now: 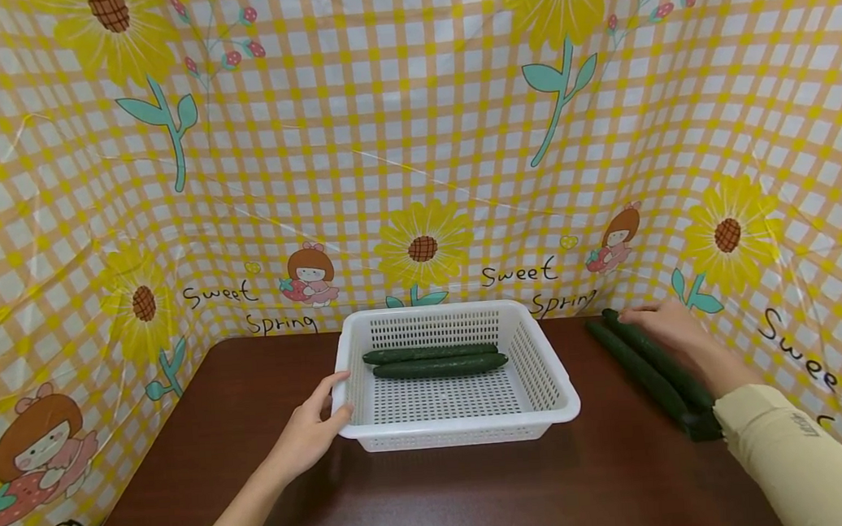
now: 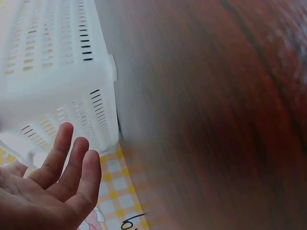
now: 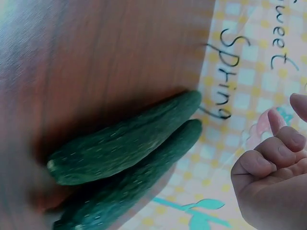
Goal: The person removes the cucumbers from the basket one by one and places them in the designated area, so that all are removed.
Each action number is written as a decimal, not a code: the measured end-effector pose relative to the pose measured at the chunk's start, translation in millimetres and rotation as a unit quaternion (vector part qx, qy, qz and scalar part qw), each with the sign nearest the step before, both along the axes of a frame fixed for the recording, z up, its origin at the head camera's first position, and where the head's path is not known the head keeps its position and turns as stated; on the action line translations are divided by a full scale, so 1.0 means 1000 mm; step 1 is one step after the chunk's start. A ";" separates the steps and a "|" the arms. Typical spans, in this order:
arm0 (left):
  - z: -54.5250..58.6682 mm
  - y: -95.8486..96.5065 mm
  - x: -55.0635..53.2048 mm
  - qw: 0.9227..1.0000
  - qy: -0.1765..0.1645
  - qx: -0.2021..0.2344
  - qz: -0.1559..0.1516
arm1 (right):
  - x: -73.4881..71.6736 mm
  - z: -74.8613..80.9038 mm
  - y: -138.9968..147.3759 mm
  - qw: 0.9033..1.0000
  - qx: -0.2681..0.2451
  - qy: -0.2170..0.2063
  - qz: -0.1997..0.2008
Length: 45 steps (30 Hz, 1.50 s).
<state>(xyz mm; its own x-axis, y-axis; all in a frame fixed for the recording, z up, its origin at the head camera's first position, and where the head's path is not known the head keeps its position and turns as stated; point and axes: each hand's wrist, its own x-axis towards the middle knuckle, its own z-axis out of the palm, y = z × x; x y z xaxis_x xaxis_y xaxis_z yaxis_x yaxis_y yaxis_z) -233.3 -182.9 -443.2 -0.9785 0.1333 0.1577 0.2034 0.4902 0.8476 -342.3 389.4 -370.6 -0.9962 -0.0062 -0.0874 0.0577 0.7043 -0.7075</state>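
Two cucumbers (image 1: 439, 367), side by side in the basket (image 1: 457, 424); two more cucumbers (image 1: 637, 370) at right on the table (image 1: 437, 498). Right grip (image 1: 674, 333): loosely curled, apparently nothing held, near that pair's far ends; contact uncertain. Left grip (image 1: 311, 432): fingers extended, touching the basket's rim. Handling, as judged: take one cucumber around mid-length, lift it clear of its neighbour, lay it parallel; steady the basket lightly. Cucumbers: long, slim, dark green, bumpy. Basket: white, seemingly plastic, slotted, flared. Table: reddish-brown, glossy. Cloth (image 1: 355, 162): checked, creased, flower-printed.
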 end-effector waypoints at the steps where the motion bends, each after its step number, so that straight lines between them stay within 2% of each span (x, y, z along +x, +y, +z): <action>1: 0.000 0.000 0.000 1.000 0.000 0.000 0.000 | -0.001 0.002 -0.003 1.000 -0.001 0.002 -0.001; 5: 0.000 0.000 0.000 1.000 -0.004 -0.004 0.003 | -0.006 0.009 -0.017 1.000 0.002 0.003 -0.003; 8: -0.001 0.000 0.000 1.000 -0.004 -0.008 0.003 | -0.008 0.013 -0.027 1.000 0.017 0.020 0.007; 12: -0.001 0.000 0.000 1.000 0.001 -0.005 0.000 | -0.013 0.019 -0.038 1.000 -0.002 0.020 0.019; 15: 0.000 0.000 0.000 1.000 0.002 -0.001 -0.002 | -0.016 0.024 -0.047 0.999 -0.034 0.004 0.022; 18: 0.000 0.000 -0.001 1.000 0.004 -0.001 0.000 | -0.017 0.030 -0.056 0.998 -0.045 -0.005 0.037; 27: -0.002 -0.001 -0.001 0.999 0.030 -0.006 0.025 | -0.022 0.045 -0.084 0.996 -0.041 0.001 0.078; 32: -0.005 -0.002 0.000 0.999 0.038 -0.003 0.026 | -0.027 0.048 -0.099 0.995 -0.058 -0.005 0.087; 38: -0.008 -0.002 0.000 0.999 0.043 0.012 0.017 | -0.035 0.048 -0.113 0.993 -0.061 -0.012 0.105; 45: -0.008 -0.001 0.002 0.998 0.030 0.055 -0.001 | -0.040 0.053 -0.133 0.991 -0.056 -0.017 0.123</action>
